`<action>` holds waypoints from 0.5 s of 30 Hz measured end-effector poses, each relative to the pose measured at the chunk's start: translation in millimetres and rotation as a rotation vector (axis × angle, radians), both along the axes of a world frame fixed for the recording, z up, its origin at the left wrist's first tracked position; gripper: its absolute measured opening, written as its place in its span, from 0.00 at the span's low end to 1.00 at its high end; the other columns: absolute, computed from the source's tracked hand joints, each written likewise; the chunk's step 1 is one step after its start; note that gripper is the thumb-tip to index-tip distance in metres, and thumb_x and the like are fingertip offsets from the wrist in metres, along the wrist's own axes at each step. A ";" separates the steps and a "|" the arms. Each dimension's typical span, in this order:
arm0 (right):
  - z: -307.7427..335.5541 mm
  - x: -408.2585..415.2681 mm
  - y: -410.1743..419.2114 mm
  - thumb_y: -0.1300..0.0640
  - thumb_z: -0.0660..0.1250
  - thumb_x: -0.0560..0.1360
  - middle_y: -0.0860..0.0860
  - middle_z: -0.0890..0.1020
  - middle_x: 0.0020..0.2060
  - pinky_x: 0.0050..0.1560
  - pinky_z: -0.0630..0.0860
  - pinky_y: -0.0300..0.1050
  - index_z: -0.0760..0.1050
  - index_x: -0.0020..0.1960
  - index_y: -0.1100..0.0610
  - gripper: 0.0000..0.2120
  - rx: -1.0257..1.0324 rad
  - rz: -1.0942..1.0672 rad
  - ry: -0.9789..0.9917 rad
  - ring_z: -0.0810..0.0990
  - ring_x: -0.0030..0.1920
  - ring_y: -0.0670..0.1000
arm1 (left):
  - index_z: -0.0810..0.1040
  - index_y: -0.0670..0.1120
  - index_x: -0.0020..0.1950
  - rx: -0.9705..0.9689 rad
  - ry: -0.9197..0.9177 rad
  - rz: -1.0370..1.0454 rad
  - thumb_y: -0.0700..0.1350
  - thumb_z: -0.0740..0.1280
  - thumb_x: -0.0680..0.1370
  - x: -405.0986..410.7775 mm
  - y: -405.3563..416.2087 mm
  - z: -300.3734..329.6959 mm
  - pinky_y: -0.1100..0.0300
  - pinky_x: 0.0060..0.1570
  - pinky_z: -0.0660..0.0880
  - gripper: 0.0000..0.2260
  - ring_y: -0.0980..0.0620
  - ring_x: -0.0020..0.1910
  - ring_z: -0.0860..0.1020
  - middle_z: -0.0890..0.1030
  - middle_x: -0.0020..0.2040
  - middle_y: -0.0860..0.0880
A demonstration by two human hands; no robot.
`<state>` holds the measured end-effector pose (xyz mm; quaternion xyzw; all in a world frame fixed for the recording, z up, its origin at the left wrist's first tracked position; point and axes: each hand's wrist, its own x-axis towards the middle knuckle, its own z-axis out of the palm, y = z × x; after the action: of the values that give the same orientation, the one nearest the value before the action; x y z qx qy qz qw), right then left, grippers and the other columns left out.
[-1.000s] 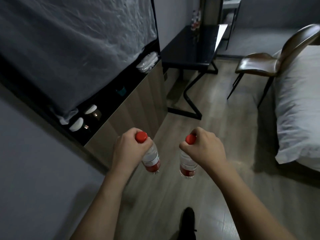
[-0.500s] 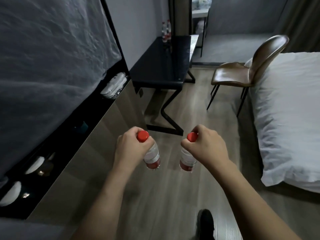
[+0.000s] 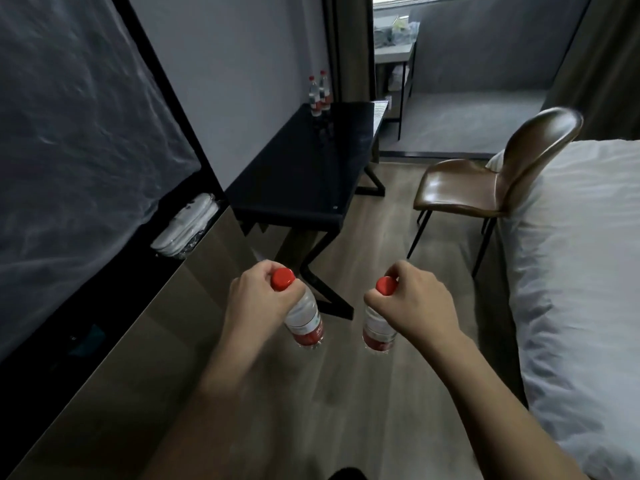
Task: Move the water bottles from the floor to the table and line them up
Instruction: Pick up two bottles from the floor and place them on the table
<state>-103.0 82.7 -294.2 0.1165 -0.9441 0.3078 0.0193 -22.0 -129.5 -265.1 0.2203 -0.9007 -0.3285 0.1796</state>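
Observation:
My left hand (image 3: 254, 299) grips the neck of a clear water bottle (image 3: 304, 320) with a red cap and red label, hanging over the wooden floor. My right hand (image 3: 417, 306) holds a second such bottle (image 3: 377, 332) the same way, a little to the right. Ahead stands a black table (image 3: 311, 174). Two more red-capped bottles (image 3: 319, 95) stand side by side at its far end against the wall.
A brown leather chair (image 3: 485, 181) stands right of the table. A white bed (image 3: 581, 271) fills the right side. A low wooden cabinet (image 3: 145, 334) with a covered screen above runs along the left. Open wooden floor leads between them to the table.
I have moved forward along the floor with both bottles in hand. The table and chair are closer and the view has tilted up, showing the two bottles on the table more clearly.

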 end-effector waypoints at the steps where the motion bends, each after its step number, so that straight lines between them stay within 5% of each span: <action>1: 1.0 -16.6 2.0 0.40 0.64 0.63 0.45 0.77 0.34 0.37 0.78 0.47 0.71 0.43 0.49 0.15 -0.001 -0.007 -0.004 0.77 0.35 0.49 | 0.78 0.55 0.40 0.007 -0.002 -0.005 0.53 0.73 0.68 -16.7 1.4 1.0 0.65 0.34 0.71 0.07 0.63 0.37 0.78 0.80 0.34 0.60; 7: -7.7 -124.7 3.6 0.41 0.64 0.62 0.45 0.77 0.33 0.36 0.76 0.46 0.71 0.40 0.49 0.13 -0.003 -0.039 -0.029 0.77 0.34 0.50 | 0.79 0.55 0.40 0.062 -0.002 -0.071 0.50 0.73 0.68 -128.3 3.7 -8.8 0.68 0.34 0.71 0.05 0.67 0.39 0.78 0.81 0.38 0.62; 15: -7.7 -297.0 -21.3 0.42 0.66 0.63 0.45 0.77 0.35 0.35 0.72 0.43 0.72 0.42 0.50 0.13 0.049 -0.040 -0.060 0.77 0.37 0.49 | 0.79 0.54 0.39 0.102 -0.018 -0.076 0.51 0.73 0.68 -310.0 -26.7 -21.8 0.57 0.40 0.80 0.05 0.62 0.36 0.80 0.81 0.35 0.60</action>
<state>-400.0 61.4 -301.9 0.0886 -0.9536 0.2877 -0.0055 -332.0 -156.2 -286.9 0.1976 -0.8922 -0.3784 0.1475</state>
